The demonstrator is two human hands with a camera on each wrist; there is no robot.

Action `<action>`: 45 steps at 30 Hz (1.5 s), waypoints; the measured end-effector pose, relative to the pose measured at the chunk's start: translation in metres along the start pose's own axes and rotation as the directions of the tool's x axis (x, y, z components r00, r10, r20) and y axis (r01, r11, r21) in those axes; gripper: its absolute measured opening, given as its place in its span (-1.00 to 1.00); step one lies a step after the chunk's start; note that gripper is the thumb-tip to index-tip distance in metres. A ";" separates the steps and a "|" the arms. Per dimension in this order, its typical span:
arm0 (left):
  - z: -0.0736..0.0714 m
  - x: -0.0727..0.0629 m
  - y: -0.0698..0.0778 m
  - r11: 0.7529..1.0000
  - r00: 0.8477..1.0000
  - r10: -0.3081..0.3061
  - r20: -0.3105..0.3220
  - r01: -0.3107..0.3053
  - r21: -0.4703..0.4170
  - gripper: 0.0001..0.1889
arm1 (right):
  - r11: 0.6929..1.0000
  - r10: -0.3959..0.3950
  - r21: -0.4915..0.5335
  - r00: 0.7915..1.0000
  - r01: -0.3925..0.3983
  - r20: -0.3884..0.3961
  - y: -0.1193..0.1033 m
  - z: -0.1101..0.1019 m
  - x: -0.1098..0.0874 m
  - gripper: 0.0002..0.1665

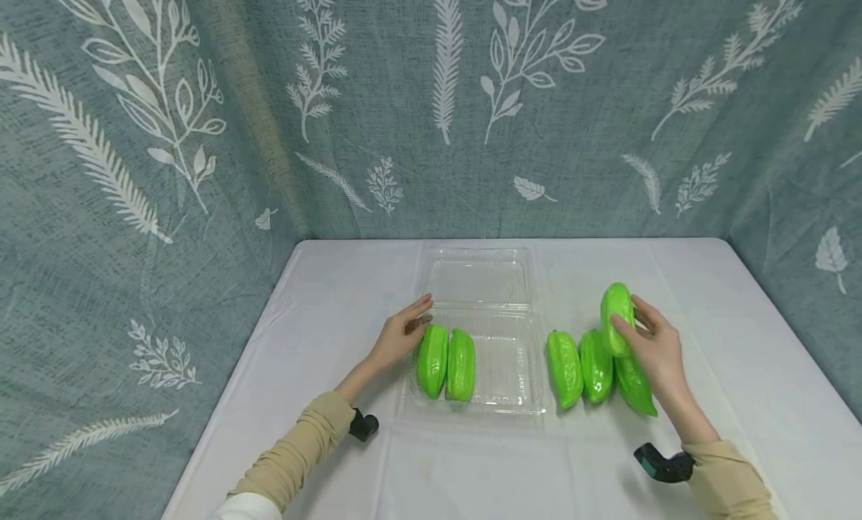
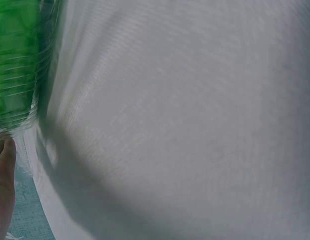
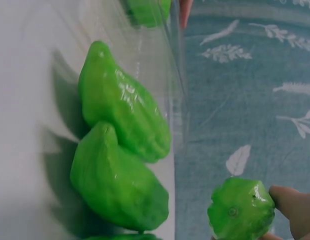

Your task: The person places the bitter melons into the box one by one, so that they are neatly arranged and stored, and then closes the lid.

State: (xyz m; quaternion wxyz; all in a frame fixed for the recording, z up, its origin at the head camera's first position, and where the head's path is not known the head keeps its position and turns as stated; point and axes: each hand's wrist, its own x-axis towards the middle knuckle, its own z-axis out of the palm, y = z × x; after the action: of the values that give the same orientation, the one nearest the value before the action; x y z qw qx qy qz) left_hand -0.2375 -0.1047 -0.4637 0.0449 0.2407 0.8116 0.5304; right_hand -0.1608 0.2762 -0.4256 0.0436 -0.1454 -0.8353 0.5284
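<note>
Leaf-print curtain [image 1: 579, 217] behind, white-covered table [image 1: 471, 468] below. Looks partway: two green fruits [image 1: 461, 366] sit in the left half of the clear container [image 1: 508, 359], centre frame, its lid [image 1: 480, 280] folded open behind; right half vacant. Remaining: one in hand plus three loose fruits [image 1: 564, 370] on the cloth, right of centre. Right hand [image 1: 656, 349] grips the held fruit [image 1: 616, 318], above the loose ones, right of frame. Left hand [image 1: 397, 339] is at the container's left edge, beside the leftmost packed fruit; can't tell if it's pinching the rim.
</note>
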 end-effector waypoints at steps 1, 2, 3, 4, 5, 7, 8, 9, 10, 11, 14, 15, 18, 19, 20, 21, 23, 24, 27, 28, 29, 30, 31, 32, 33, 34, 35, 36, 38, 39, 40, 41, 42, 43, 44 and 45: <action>0.000 0.000 0.000 1.000 1.000 0.000 0.000 0.000 -0.001 -0.54 | 1.000 0.001 0.008 1.000 -0.001 0.007 -0.002 0.001 -0.001 -0.12; 0.000 0.000 0.000 1.000 1.000 0.000 -0.001 0.000 -0.004 -0.54 | 1.000 0.001 0.013 1.000 -0.001 0.013 -0.003 0.003 -0.001 -0.12; 0.000 0.000 0.000 1.000 1.000 0.001 -0.001 -0.001 -0.005 -0.54 | 1.000 -0.003 0.014 1.000 0.003 0.019 -0.004 0.004 -0.001 -0.12; 0.000 0.000 0.001 1.000 1.000 0.004 -0.002 -0.004 -0.004 -0.54 | 1.000 -0.004 0.016 1.000 0.004 0.024 -0.005 0.005 -0.002 -0.12; 0.000 0.000 0.001 1.000 1.000 0.006 -0.002 -0.006 -0.002 -0.54 | 1.000 -0.005 0.018 1.000 0.004 0.028 -0.006 0.007 -0.002 -0.12; 0.000 0.000 0.001 1.000 1.000 0.008 -0.004 -0.008 0.002 -0.54 | 1.000 -0.008 0.023 0.999 0.008 0.038 -0.008 0.010 -0.003 -0.13; 0.000 0.000 0.001 1.000 1.000 0.009 -0.005 -0.009 0.004 -0.54 | 1.000 -0.013 0.018 0.999 0.012 0.041 -0.008 0.011 -0.004 -0.13; 0.000 0.000 0.001 1.000 1.000 0.010 -0.005 -0.010 0.005 -0.54 | 1.000 -0.016 0.013 0.999 0.016 0.045 -0.009 0.013 -0.004 -0.14; 0.000 0.000 0.001 1.000 1.000 0.010 -0.004 -0.010 0.001 -0.53 | 1.000 -0.015 0.013 0.999 0.014 0.050 -0.010 0.015 -0.004 -0.14; 0.000 0.000 0.001 1.000 1.000 0.010 -0.004 -0.010 -0.002 -0.53 | 1.000 -0.019 0.011 0.998 0.018 0.055 -0.011 0.017 -0.005 -0.14; 0.000 -0.001 0.001 1.000 1.000 0.016 0.000 -0.016 -0.017 -0.53 | 1.000 -0.020 0.015 0.998 0.019 0.068 -0.014 0.023 -0.006 -0.14; 0.000 -0.001 0.002 1.000 1.000 0.017 0.000 -0.017 -0.021 -0.53 | 1.000 -0.021 0.016 0.997 0.020 0.072 -0.016 0.025 -0.007 -0.14; 0.000 -0.001 0.001 0.999 1.000 0.021 0.003 -0.021 -0.028 -0.53 | 0.999 -0.025 0.031 0.996 0.022 0.081 -0.020 0.031 -0.009 -0.13; 0.000 -0.001 0.001 0.999 1.000 0.020 0.002 -0.020 -0.027 -0.53 | 0.999 -0.026 0.030 0.996 0.023 0.084 -0.021 0.033 -0.010 -0.13; 0.000 -0.001 0.001 0.999 1.000 0.018 0.002 -0.018 -0.026 -0.53 | 0.999 -0.030 0.024 0.996 0.028 0.086 -0.022 0.035 -0.011 -0.13; 0.000 -0.001 0.001 0.999 1.000 0.018 0.002 -0.018 -0.027 -0.53 | 0.999 -0.036 0.020 0.995 0.034 0.089 -0.023 0.037 -0.012 -0.13; 0.000 0.000 0.001 1.000 1.000 0.016 0.002 -0.016 -0.026 -0.53 | 0.999 -0.038 0.019 0.994 0.037 0.098 -0.025 0.041 -0.013 -0.12; 0.000 0.000 0.001 1.000 1.000 0.015 0.001 -0.015 -0.025 -0.53 | 0.999 -0.038 0.018 0.994 0.037 0.102 -0.026 0.042 -0.014 -0.12; 0.000 0.000 0.000 1.000 1.000 0.013 -0.002 -0.013 -0.022 -0.53 | 0.999 -0.035 0.030 0.993 0.032 0.112 -0.030 0.047 -0.015 -0.13; 0.000 0.000 0.000 1.000 1.000 0.011 -0.003 -0.011 -0.022 -0.53 | 0.999 -0.033 0.034 0.993 0.029 0.113 -0.030 0.048 -0.015 -0.14; 0.000 -0.001 0.000 1.000 1.000 0.010 -0.004 -0.010 -0.022 -0.54 | 0.999 -0.035 0.040 0.993 0.030 0.115 -0.031 0.050 -0.015 -0.14; 0.000 -0.001 0.000 1.000 1.000 0.010 -0.005 -0.010 -0.019 -0.54 | 0.999 -0.036 0.043 0.993 0.031 0.115 -0.032 0.051 -0.015 -0.15; 0.000 -0.001 0.001 1.000 1.000 0.010 -0.005 -0.010 -0.016 -0.54 | 0.998 -0.038 0.047 0.993 0.033 0.115 -0.032 0.052 -0.014 -0.15; 0.000 -0.001 0.001 1.000 1.000 0.010 -0.004 -0.010 -0.015 -0.54 | 0.998 -0.041 0.048 0.993 0.035 0.115 -0.032 0.054 -0.014 -0.16; 0.000 -0.001 0.001 1.000 1.000 0.009 -0.003 -0.010 -0.015 -0.54 | 0.998 -0.043 0.050 0.993 0.038 0.114 -0.033 0.055 -0.014 -0.16; 0.000 -0.001 0.001 1.000 1.000 0.010 -0.004 -0.010 -0.017 -0.54 | 0.998 -0.046 0.053 0.992 0.040 0.114 -0.033 0.056 -0.014 -0.16; 0.000 -0.001 0.001 1.000 1.000 0.011 -0.003 -0.011 -0.015 -0.54 | 0.998 -0.048 0.055 0.992 0.041 0.115 -0.034 0.057 -0.014 -0.17; 0.000 -0.001 0.001 1.000 1.000 0.011 -0.003 -0.011 -0.014 -0.54 | 0.998 -0.048 0.054 0.992 0.042 0.114 -0.034 0.059 -0.014 -0.17; 0.000 -0.001 0.001 1.000 1.000 0.010 -0.003 -0.010 -0.018 -0.54 | 0.997 -0.049 0.058 0.992 0.042 0.116 -0.035 0.061 -0.015 -0.17; 0.000 -0.001 0.001 1.000 1.000 0.010 -0.003 -0.010 -0.017 -0.54 | 0.997 -0.049 0.064 0.992 0.041 0.118 -0.036 0.062 -0.015 -0.17; 0.000 -0.001 0.002 1.000 1.000 0.010 -0.003 -0.010 -0.015 -0.54 | 0.997 -0.048 0.066 0.992 0.041 0.120 -0.036 0.063 -0.015 -0.17; 0.000 -0.001 0.002 1.000 1.000 0.009 -0.002 -0.009 -0.013 -0.54 | 0.997 -0.049 0.070 0.991 0.040 0.123 -0.037 0.064 -0.015 -0.18; 0.001 -0.001 0.002 1.000 1.000 0.008 -0.003 -0.008 -0.008 -0.54 | 0.996 -0.048 0.078 0.991 0.039 0.125 -0.037 0.065 -0.015 -0.18; 0.001 -0.001 0.002 1.000 1.000 0.007 -0.003 -0.007 -0.003 -0.54 | 0.996 -0.048 0.087 0.991 0.037 0.127 -0.037 0.066 -0.015 -0.18; 0.001 -0.001 0.003 1.000 1.000 0.005 -0.005 -0.005 0.002 -0.54 | 0.995 -0.047 0.093 0.991 0.036 0.129 -0.037 0.068 -0.014 -0.18; 0.001 -0.001 0.003 1.000 1.000 0.002 -0.006 -0.002 0.008 -0.54 | 0.995 -0.047 0.097 0.990 0.035 0.130 -0.037 0.069 -0.014 -0.19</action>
State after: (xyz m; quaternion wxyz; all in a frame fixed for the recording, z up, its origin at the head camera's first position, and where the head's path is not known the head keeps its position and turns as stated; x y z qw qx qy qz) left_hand -0.2357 -0.1035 -0.4617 0.0409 0.2400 0.8137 0.5279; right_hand -0.1702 0.1974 -0.4209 0.0058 -0.0906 -0.8133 0.5747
